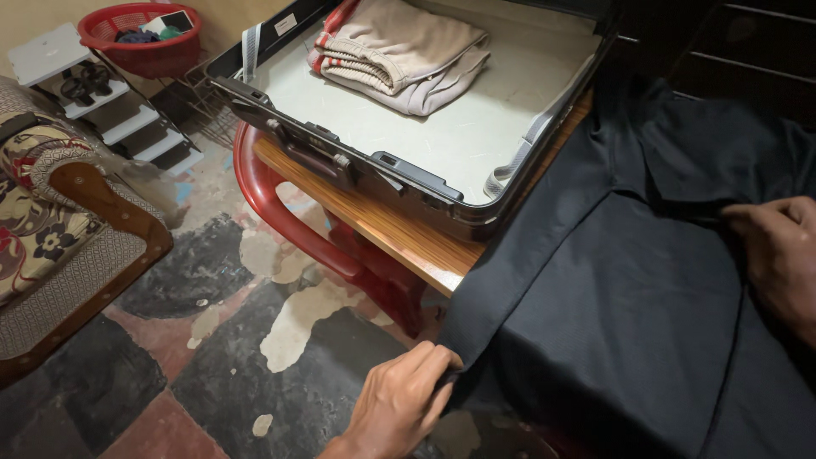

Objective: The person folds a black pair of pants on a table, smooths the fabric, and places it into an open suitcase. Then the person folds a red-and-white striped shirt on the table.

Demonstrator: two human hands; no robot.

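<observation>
We judge folding barely begun: dark shirt [629, 280] spread beside open suitcase [442, 136]; left hand [399, 399] pinches its sleeve, right hand [778, 255] grips fabric; beige garment [408, 55] already packed.

An open suitcase [442, 127] holds folded beige clothes [404, 51] — a red basket [140, 38] sits beyond, perhaps on shelves.

One view only — a head-worn camera looks steeply down and forward, close over the worktop [399, 234], taking in the open suitcase [442, 127] ahead, the patchy floor [212, 357] at left — near enough that both hands sit at the frame's lower edge.
</observation>
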